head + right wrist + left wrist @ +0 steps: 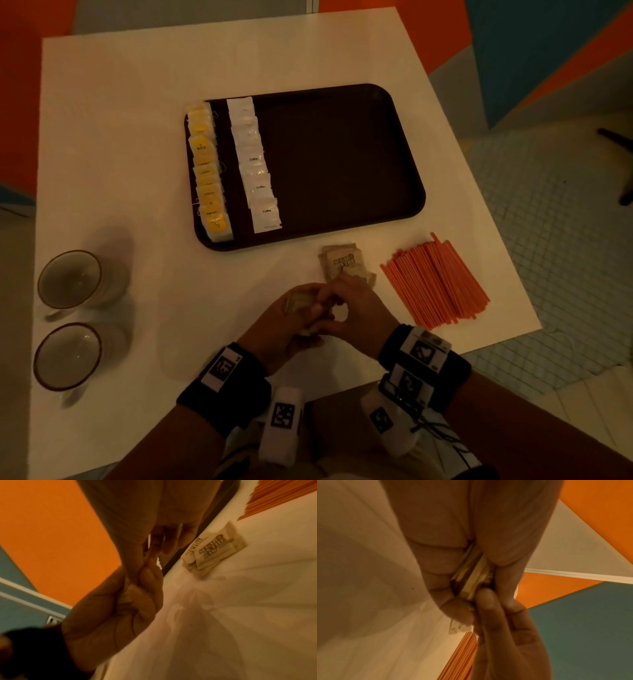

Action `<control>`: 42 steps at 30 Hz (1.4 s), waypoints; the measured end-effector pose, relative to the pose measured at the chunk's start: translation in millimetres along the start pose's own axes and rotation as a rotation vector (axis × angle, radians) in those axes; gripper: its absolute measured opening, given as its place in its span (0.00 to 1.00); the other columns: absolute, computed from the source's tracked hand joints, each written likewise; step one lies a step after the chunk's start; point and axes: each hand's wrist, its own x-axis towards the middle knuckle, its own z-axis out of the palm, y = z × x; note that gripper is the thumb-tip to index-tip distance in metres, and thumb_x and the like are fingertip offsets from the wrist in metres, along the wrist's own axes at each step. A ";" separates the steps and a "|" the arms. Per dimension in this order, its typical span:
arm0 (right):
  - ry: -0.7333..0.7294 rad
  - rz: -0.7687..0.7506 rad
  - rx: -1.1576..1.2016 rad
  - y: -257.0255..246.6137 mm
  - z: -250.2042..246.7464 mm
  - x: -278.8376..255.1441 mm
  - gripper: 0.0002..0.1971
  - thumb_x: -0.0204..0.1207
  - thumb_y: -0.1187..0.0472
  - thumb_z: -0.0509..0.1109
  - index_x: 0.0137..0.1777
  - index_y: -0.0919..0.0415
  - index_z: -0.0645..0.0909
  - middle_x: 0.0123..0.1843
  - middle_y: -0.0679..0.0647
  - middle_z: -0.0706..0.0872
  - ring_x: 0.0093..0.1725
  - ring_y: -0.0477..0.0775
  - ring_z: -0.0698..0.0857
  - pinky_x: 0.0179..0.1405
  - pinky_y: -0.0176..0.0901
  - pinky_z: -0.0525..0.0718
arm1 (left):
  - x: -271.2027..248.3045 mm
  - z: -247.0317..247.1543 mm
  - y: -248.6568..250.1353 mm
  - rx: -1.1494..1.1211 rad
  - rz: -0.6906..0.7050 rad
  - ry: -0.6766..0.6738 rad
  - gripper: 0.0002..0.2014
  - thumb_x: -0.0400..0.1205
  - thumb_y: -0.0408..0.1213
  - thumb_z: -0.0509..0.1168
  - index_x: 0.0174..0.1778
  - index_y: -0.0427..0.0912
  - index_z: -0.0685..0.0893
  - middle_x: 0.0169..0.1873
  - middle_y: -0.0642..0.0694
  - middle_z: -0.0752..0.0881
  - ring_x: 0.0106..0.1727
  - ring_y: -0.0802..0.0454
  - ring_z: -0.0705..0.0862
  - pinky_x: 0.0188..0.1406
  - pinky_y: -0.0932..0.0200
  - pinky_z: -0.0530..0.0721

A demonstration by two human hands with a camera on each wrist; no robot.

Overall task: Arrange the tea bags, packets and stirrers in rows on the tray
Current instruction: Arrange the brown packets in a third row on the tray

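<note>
Holding a small stack of brown sugar packets (471,580) edge-on, your left hand (274,329) has its fingers curled round them just above the white table (137,137), near its front edge. Your right hand (356,308) meets it there, thumb and fingertips pinching at the same stack (which packet it grips you cannot tell from these views). More brown sugar packets (344,263) lie in a loose heap on the table just beyond your right hand, between the tray and the orange stirrers (435,284), which lie bundled side by side to the right. On the dark tray (342,154), two rows run front to back along its left side: yellow-tagged tea bags (207,171) at the very edge, overlapping one another, and white coffee packets (255,164) just beside them, also overlapping. Two cups (68,284) stand at the table's left, well apart from the tray.
</note>
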 end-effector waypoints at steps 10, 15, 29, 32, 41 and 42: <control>0.051 0.372 -0.278 39.6 -33.8 24.3 0.19 0.71 0.51 0.72 0.58 0.56 0.73 0.51 0.52 0.81 0.52 0.55 0.79 0.52 0.47 0.77 | 2.6 -6.6 5.9 -0.118 -0.015 0.159 0.07 0.81 0.33 0.60 0.39 0.46 0.79 0.35 0.44 0.88 0.35 0.50 0.85 0.33 0.56 0.86; -0.056 0.219 -0.354 40.5 -48.5 24.0 0.13 0.78 0.52 0.64 0.58 0.58 0.78 0.52 0.58 0.84 0.52 0.60 0.81 0.48 0.46 0.75 | 2.8 -7.7 9.8 -0.104 -0.009 0.208 0.06 0.81 0.41 0.59 0.40 0.46 0.77 0.38 0.43 0.86 0.36 0.49 0.84 0.32 0.55 0.87; -0.463 0.019 -0.755 17.0 -49.7 86.7 0.16 0.76 0.55 0.66 0.64 0.55 0.79 0.70 0.56 0.67 0.68 0.59 0.70 0.68 0.52 0.69 | -1.1 -20.1 9.2 -0.197 -0.080 0.219 0.10 0.81 0.46 0.57 0.39 0.44 0.77 0.38 0.42 0.85 0.35 0.47 0.86 0.32 0.53 0.87; -0.406 0.099 -0.539 18.9 -47.6 82.7 0.17 0.74 0.59 0.68 0.63 0.59 0.78 0.69 0.57 0.69 0.65 0.60 0.74 0.65 0.49 0.76 | -3.0 -23.0 7.9 -0.199 -0.063 0.199 0.09 0.77 0.47 0.59 0.38 0.45 0.77 0.38 0.42 0.86 0.33 0.49 0.86 0.30 0.55 0.86; -0.355 -0.065 -0.407 14.3 -57.9 62.6 0.13 0.78 0.62 0.65 0.61 0.56 0.81 0.63 0.55 0.76 0.59 0.55 0.79 0.61 0.44 0.78 | -4.9 -26.3 14.4 -0.394 -0.046 0.132 0.14 0.71 0.51 0.61 0.39 0.45 0.82 0.46 0.40 0.89 0.44 0.45 0.87 0.37 0.52 0.87; -0.306 -0.070 -0.330 13.4 -61.0 59.7 0.13 0.77 0.64 0.66 0.60 0.57 0.82 0.61 0.54 0.77 0.57 0.53 0.79 0.59 0.42 0.78 | -5.2 -25.6 17.2 -0.425 -0.045 0.127 0.14 0.71 0.52 0.61 0.39 0.45 0.82 0.46 0.40 0.89 0.46 0.43 0.87 0.38 0.51 0.88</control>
